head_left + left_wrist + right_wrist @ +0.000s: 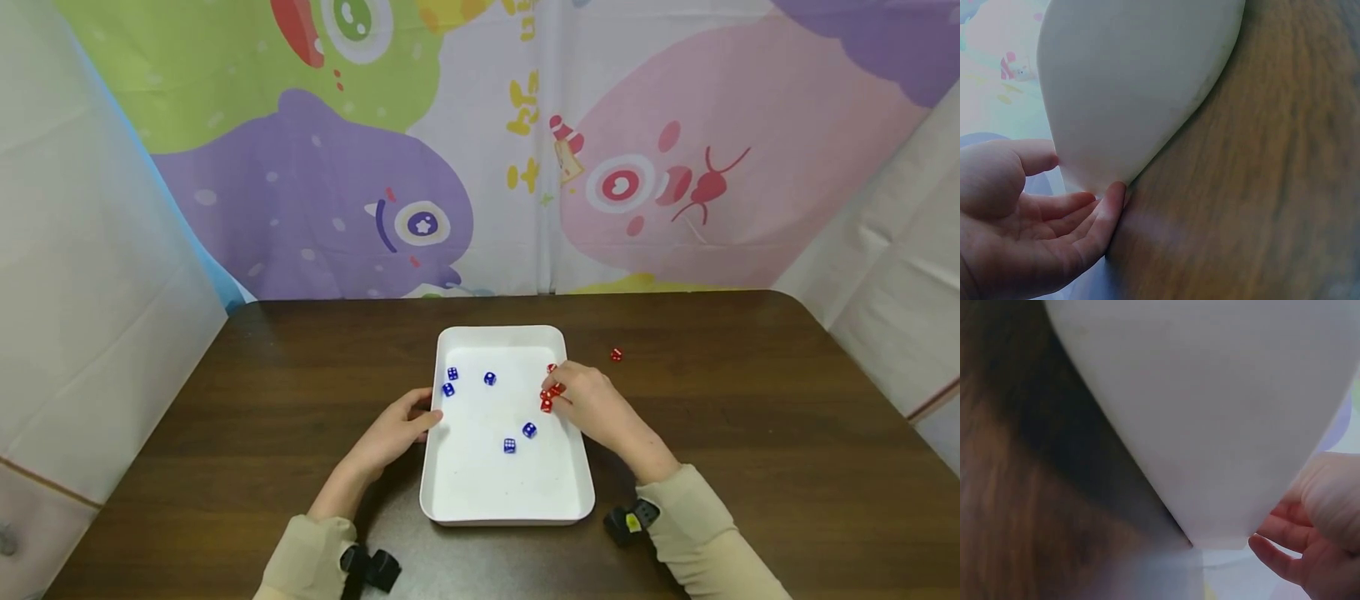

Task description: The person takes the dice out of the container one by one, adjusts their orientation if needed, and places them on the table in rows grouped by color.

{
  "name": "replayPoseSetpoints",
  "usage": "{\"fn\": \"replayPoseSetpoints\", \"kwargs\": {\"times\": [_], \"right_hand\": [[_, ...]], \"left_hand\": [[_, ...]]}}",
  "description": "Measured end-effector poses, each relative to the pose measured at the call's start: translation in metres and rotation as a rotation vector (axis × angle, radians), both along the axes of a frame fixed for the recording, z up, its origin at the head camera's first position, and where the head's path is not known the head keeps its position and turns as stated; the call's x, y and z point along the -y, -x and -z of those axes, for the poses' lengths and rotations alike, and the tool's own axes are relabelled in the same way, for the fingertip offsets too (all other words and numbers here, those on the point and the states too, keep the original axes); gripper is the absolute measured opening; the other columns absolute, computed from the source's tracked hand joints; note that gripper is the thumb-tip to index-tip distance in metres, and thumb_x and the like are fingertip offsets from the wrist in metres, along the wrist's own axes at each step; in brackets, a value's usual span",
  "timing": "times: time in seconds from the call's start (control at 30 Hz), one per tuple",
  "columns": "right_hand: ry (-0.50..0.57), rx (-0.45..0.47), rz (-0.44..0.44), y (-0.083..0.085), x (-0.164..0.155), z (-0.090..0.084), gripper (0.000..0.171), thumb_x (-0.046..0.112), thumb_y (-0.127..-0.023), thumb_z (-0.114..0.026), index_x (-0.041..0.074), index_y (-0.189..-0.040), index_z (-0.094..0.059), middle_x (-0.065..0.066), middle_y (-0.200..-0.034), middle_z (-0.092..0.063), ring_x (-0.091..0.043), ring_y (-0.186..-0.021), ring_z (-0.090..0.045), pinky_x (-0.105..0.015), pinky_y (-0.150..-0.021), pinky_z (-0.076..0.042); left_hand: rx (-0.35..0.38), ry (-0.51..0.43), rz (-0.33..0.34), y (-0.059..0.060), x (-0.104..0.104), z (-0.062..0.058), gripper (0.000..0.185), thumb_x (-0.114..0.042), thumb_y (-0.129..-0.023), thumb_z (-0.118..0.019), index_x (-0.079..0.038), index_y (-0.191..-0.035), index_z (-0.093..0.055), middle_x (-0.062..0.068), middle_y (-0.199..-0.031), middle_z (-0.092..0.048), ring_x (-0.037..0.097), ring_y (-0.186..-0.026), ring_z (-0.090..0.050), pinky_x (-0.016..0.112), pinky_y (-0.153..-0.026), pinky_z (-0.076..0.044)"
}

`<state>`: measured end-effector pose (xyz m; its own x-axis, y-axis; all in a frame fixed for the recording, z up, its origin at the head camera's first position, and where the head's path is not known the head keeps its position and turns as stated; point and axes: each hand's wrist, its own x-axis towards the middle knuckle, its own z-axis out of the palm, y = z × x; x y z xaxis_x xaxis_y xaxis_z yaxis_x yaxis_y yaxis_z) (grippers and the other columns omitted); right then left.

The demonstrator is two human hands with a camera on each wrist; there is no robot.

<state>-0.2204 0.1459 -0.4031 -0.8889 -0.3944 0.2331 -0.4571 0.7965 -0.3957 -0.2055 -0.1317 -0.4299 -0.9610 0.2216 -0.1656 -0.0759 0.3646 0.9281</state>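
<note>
The right hand [592, 404] rests over the right rim of the white tray [502, 335], its fingertips curled around a small cluster of red dice [550, 395]; it looks like a pinch on at least 1 of them, though the head view is too small to tell how many are actually gripped. The left hand [397, 429] lies against the tray's left wall with fingers relaxed and nearly straight, touching the rim and clasping nothing; the left wrist view shows the fingertips [1110, 206] against the tray's outer wall.

5 blue dice lie apart on the tray floor: 2 near the left wall [450, 382], 1 toward the middle [490, 378], 2 lower down [519, 438]; 1 stray red die [617, 354] sits on the dark wooden table [750, 433], just right of the tray.

The dice are judged light, hard and stiff, with smooth glossy faces that may slip or roll; a fingertip pinch on 2 opposite flat faces suits them best, taken 1 at a time; a loose hold on several at once could spill them. The tray seems a light, rigid plastic that could slide on the table, so the steadying left hand at its rim is well placed.
</note>
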Motion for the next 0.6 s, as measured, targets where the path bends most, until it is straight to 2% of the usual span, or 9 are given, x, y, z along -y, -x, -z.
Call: {"fn": "replayPoseSetpoints", "kwargs": {"times": [0.13, 0.3, 0.4, 0.6], "right_hand": [[0.003, -0.013, 0.028, 0.0005, 0.0002, 0.0000, 0.013, 0.001, -0.077, -0.066, 0.008, -0.087, -0.069, -0.005, -0.092, -0.064, -0.014, -0.073, -0.055, -0.029, -0.067, -0.050], [0.019, 0.017, 0.076, 0.0018, -0.0018, -0.0021, 0.014, 0.005, -0.078, -0.065, 0.009, -0.090, -0.070, -0.004, -0.098, -0.064, -0.012, -0.067, -0.051, -0.027, -0.062, -0.045], [0.039, 0.032, 0.084, 0.0031, -0.0032, -0.0035, 0.015, 0.005, -0.079, -0.065, 0.008, -0.093, -0.070, -0.004, -0.099, -0.064, -0.014, -0.070, -0.050, -0.027, -0.063, -0.044], [0.065, 0.008, 0.093, 0.0065, -0.0083, -0.0034, 0.017, 0.006, -0.079, -0.067, 0.009, -0.096, -0.070, -0.004, -0.099, -0.063, -0.018, -0.082, -0.056, -0.035, -0.072, -0.049]], "left_hand": [[0.004, -0.005, 0.001, 0.0001, -0.0002, 0.0004, 0.047, -0.018, -0.091, -0.054, 0.000, -0.133, -0.040, 0.018, -0.129, -0.046, 0.025, -0.103, -0.053, 0.034, -0.079, -0.051], [0.006, -0.005, 0.001, 0.0005, -0.0008, 0.0012, 0.047, -0.018, -0.092, -0.053, 0.000, -0.133, -0.040, 0.018, -0.128, -0.047, 0.025, -0.103, -0.054, 0.034, -0.078, -0.051], [0.003, -0.012, -0.001, 0.0009, -0.0009, 0.0016, 0.047, -0.017, -0.092, -0.053, 0.000, -0.133, -0.040, 0.018, -0.127, -0.047, 0.025, -0.102, -0.054, 0.034, -0.078, -0.051], [-0.002, -0.016, 0.006, 0.0011, 0.0008, 0.0022, 0.047, -0.017, -0.092, -0.053, 0.001, -0.133, -0.039, 0.018, -0.127, -0.047, 0.025, -0.102, -0.053, 0.033, -0.077, -0.050]]}}
